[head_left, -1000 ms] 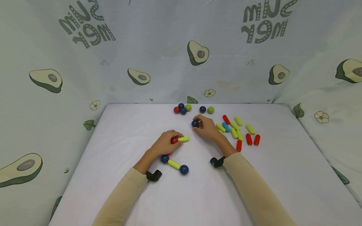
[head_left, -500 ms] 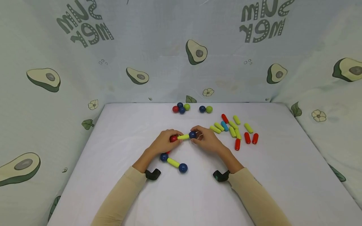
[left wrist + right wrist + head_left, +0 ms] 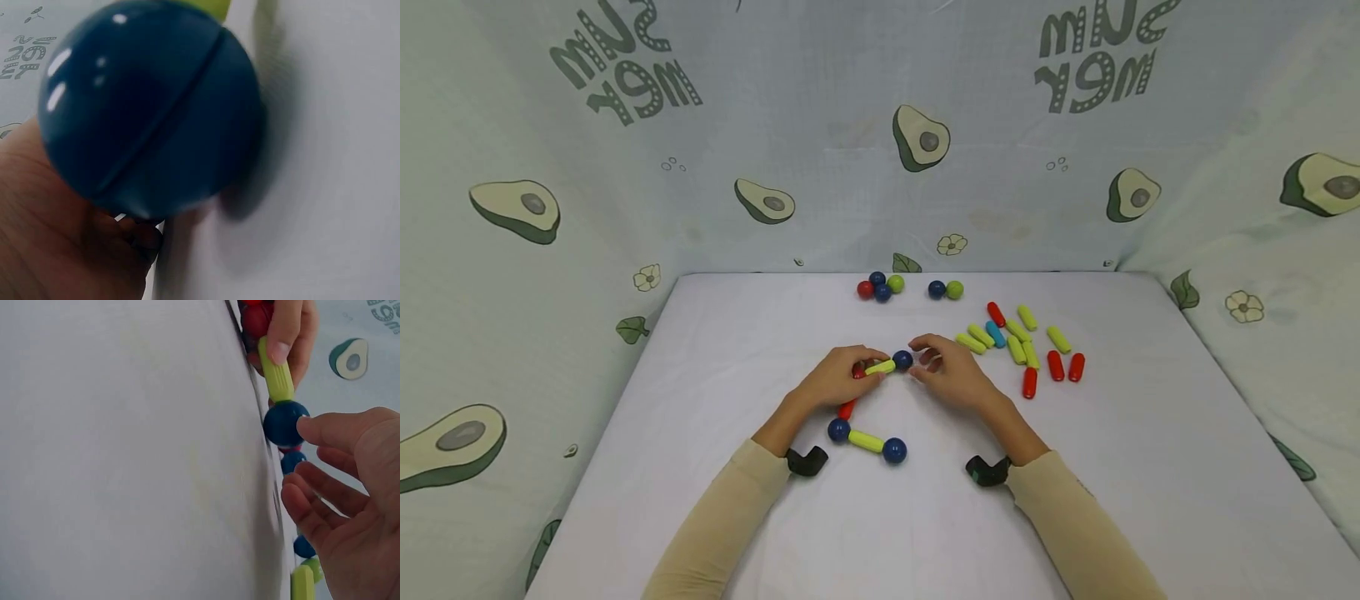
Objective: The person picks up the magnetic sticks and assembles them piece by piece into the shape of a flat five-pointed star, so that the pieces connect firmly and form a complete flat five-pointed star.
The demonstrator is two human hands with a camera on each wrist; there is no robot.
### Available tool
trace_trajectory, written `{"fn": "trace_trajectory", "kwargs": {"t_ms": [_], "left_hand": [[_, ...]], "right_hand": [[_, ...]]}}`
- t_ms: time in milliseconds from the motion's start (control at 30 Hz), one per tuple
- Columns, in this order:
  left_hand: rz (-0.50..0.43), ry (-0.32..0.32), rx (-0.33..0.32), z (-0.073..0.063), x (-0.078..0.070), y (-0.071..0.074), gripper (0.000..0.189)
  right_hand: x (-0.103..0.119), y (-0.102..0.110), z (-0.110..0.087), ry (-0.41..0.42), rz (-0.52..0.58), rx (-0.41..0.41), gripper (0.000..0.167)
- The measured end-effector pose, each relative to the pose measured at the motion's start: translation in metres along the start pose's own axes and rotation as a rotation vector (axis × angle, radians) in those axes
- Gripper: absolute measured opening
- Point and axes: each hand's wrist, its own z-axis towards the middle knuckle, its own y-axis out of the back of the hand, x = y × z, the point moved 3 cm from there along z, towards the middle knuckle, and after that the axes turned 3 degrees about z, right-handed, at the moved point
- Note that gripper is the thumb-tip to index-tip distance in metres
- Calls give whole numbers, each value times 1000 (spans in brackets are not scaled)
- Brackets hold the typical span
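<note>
In the head view my left hand [image 3: 841, 375] pinches a yellow-green toy rod [image 3: 881, 367] at its red ball [image 3: 858, 372], which the fingers partly cover. A blue ball [image 3: 902, 360] sits on the rod's right end. My right hand [image 3: 953, 368] is beside that ball, fingers loosely bent; in the right wrist view the thumb [image 3: 337, 430] overlaps the ball's edge, and I cannot tell if it touches. Below the left hand, a red rod [image 3: 847, 409] leads to another blue ball [image 3: 838, 431], joined by a yellow-green rod [image 3: 867, 441] to a third [image 3: 894, 451].
Several loose yellow-green rods [image 3: 1016, 350], red rods [image 3: 1056, 366] and one blue rod [image 3: 995, 334] lie to the right on the white table [image 3: 737, 317]. Toward the back edge stand a cluster of balls [image 3: 883, 293] and a blue-and-green pair [image 3: 937, 290].
My right hand brought the blue ball left and down to the yellow-green rod's end, then loosened its fingers from it. The joined pieces by the left hand shifted slightly, showing more red rod.
</note>
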Motion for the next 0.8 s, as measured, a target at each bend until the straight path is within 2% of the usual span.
{"fn": "trace_trajectory", "kwargs": {"t_ms": [200,333,633,800], "left_hand": [[16,-18,-14,1,0,1,44],[10,2,-17,0,0,1,48],[10,31,-25,1,1,4,55],[77,47,5,1,-2,4,53]], "right_hand": [[-17,24,-19,-54,-14,-68,38],[-32,43,-35,-69,-57,-127,36],[-57,85,-75,-58,-154,-307,31],[-70,99,-90,-167,-198,-353,31]]}}
